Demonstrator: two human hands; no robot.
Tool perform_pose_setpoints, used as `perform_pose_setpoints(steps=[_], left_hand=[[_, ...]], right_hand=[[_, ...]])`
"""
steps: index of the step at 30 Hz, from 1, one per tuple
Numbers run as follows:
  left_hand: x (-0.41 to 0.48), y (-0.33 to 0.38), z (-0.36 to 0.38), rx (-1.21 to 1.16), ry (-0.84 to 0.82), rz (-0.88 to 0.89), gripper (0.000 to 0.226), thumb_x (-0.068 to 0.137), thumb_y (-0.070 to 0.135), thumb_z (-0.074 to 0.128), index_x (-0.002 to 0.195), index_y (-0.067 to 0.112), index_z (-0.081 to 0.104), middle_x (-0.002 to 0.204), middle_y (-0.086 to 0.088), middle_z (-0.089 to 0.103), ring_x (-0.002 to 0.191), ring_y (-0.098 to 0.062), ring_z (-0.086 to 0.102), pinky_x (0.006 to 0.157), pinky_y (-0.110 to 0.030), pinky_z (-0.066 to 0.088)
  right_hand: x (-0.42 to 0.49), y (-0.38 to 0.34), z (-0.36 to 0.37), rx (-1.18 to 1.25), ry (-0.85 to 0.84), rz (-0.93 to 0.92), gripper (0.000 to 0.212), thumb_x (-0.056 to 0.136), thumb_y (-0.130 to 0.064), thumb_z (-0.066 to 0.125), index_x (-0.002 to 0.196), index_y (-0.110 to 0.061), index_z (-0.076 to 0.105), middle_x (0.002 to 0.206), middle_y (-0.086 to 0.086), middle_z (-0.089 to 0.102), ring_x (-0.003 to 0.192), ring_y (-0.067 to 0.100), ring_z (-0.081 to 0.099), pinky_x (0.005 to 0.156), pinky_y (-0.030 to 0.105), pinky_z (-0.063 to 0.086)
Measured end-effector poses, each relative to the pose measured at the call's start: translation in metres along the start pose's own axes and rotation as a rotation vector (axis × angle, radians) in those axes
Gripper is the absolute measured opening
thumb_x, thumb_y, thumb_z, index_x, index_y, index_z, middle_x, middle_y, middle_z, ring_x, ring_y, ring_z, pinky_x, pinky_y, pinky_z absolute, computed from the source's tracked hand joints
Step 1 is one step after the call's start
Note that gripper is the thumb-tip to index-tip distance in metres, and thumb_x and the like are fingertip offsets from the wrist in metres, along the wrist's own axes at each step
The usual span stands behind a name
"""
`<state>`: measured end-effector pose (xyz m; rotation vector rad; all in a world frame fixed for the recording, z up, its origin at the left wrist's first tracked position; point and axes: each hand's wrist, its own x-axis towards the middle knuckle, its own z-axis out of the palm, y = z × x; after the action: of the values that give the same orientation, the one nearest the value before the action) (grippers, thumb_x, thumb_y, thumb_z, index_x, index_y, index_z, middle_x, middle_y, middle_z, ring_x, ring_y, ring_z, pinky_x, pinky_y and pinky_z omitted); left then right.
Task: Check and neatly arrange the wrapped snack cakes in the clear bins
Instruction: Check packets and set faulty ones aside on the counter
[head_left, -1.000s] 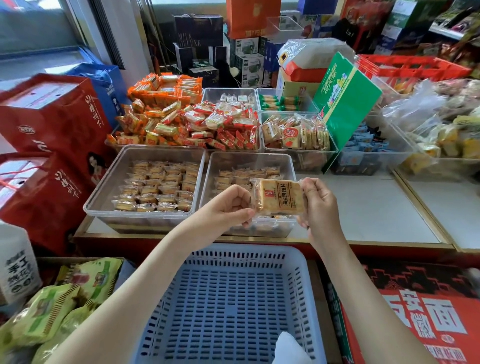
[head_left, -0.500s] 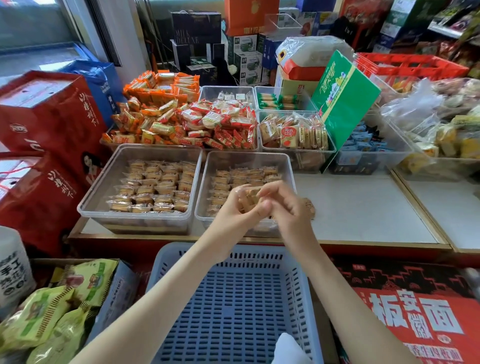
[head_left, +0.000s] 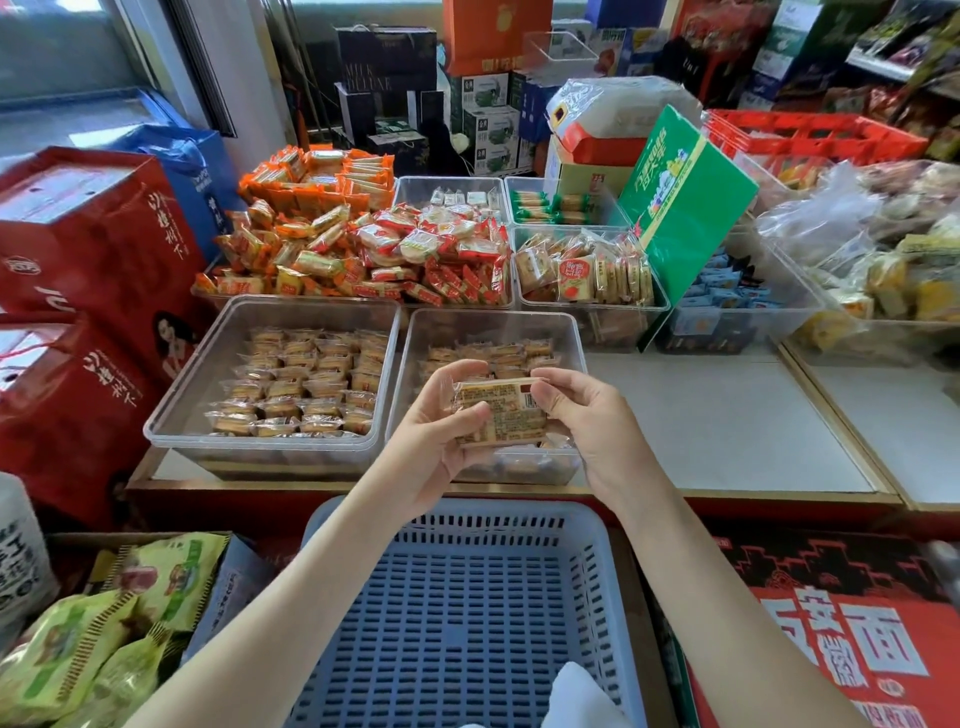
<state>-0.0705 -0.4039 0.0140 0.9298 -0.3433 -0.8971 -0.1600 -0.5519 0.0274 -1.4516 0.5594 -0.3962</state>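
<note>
I hold one wrapped snack cake (head_left: 506, 415) between both hands over the near end of the right clear bin (head_left: 493, 325). Its printed back with a barcode faces me. My left hand (head_left: 436, 441) cups it from the left and below, thumb on top. My right hand (head_left: 582, 421) pinches its right edge. The right clear bin holds a few rows of the same cakes at its far end. The left clear bin (head_left: 187, 395) beside it holds several neat rows of wrapped cakes (head_left: 306, 379).
A blue slotted basket (head_left: 462, 608) sits below my arms with a white cloth (head_left: 576, 696) in it. Heaped orange and red snack packs (head_left: 363, 249) fill bins behind. Red cartons (head_left: 78, 270) stand left, a green box (head_left: 680, 202) right, bare white counter (head_left: 727, 421) to the right.
The cake showed its front, held out between both hands. Both hands then closed together around it and turned it over; now its printed back faces me.
</note>
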Motion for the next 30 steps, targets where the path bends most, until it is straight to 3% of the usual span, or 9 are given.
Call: perform_pose_setpoints(steps=[6,10,17,19,21,23,25,28,30], left_hand=[[0.004,-0.001,-0.012,-0.005,-0.024,-0.03,0.038,0.085,0.004,0.057,0.119,0.02,0.059,0.123,-0.016,0.058,0.11,-0.034,0.065,0.086,-0.044,0.053],[0.007,-0.006,-0.017,-0.001,-0.004,-0.044,0.036,0.086,0.004,0.057,0.119,0.017,0.055,0.122,-0.018,0.059,0.108,-0.034,0.065,0.084,-0.042,0.056],[0.024,-0.012,-0.027,0.038,0.071,-0.017,0.028,0.087,0.004,0.058,0.112,0.016,0.054,0.115,-0.014,0.065,0.103,-0.032,0.068,0.082,-0.039,0.057],[0.032,-0.013,-0.029,0.061,0.132,-0.017,0.025,0.09,0.002,0.057,0.111,0.016,0.054,0.114,-0.014,0.065,0.098,-0.029,0.07,0.076,-0.036,0.061],[0.04,-0.015,-0.03,0.111,0.178,-0.013,0.024,0.093,0.001,0.056,0.111,0.016,0.053,0.107,-0.01,0.067,0.091,-0.023,0.071,0.068,-0.029,0.061],[0.051,-0.017,-0.028,0.207,0.183,-0.012,0.025,0.093,0.009,0.058,0.116,0.019,0.054,0.098,-0.007,0.067,0.085,-0.02,0.068,0.068,-0.027,0.058],[0.063,-0.019,-0.025,0.288,0.169,-0.027,0.035,0.091,0.031,0.058,0.125,0.027,0.054,0.106,-0.004,0.065,0.094,-0.015,0.064,0.071,-0.026,0.056],[0.085,-0.022,-0.029,0.317,0.123,-0.091,0.051,0.085,0.062,0.049,0.135,0.049,0.046,0.142,0.001,0.053,0.128,-0.019,0.052,0.097,-0.034,0.051],[0.104,-0.024,-0.034,0.35,0.088,-0.129,0.055,0.083,0.069,0.04,0.136,0.052,0.039,0.144,0.009,0.047,0.133,-0.018,0.047,0.103,-0.031,0.046]], right_hand=[[0.008,-0.002,0.001,0.301,-0.054,0.204,0.01,0.087,0.003,0.059,0.093,-0.004,0.065,0.087,0.011,0.073,0.079,0.02,0.071,0.065,0.026,0.057],[0.013,0.001,0.003,0.41,0.001,0.263,0.011,0.087,0.007,0.058,0.091,-0.002,0.062,0.093,0.016,0.07,0.085,0.026,0.069,0.072,0.031,0.06],[0.022,0.022,0.016,-0.08,0.226,-0.042,0.013,0.087,-0.002,0.067,0.087,-0.015,0.063,0.085,0.001,0.067,0.082,0.014,0.064,0.079,0.031,0.058],[0.027,0.03,0.013,-0.353,0.241,-0.158,0.015,0.087,-0.009,0.068,0.096,-0.018,0.06,0.09,-0.006,0.064,0.083,0.006,0.061,0.081,0.029,0.056],[0.032,0.035,0.014,-0.573,0.146,-0.261,0.03,0.087,-0.018,0.069,0.115,-0.019,0.057,0.107,-0.006,0.059,0.097,0.007,0.057,0.088,0.029,0.053],[0.036,0.038,0.018,-0.657,-0.068,-0.205,0.057,0.087,-0.032,0.068,0.138,-0.021,0.044,0.134,-0.004,0.049,0.123,0.011,0.047,0.105,0.027,0.04],[0.046,0.043,0.022,-0.688,-0.187,-0.115,0.081,0.083,-0.043,0.069,0.15,-0.025,0.026,0.149,-0.007,0.035,0.136,0.009,0.032,0.106,0.023,0.028],[0.068,0.047,0.016,-0.598,-0.203,0.011,0.09,0.08,-0.045,0.073,0.15,-0.032,0.017,0.132,-0.015,0.042,0.121,0.006,0.042,0.096,0.022,0.036],[0.089,0.051,0.007,-0.416,-0.219,0.091,0.074,0.085,-0.034,0.071,0.143,-0.036,0.025,0.12,-0.017,0.051,0.111,0.009,0.054,0.095,0.027,0.045]])
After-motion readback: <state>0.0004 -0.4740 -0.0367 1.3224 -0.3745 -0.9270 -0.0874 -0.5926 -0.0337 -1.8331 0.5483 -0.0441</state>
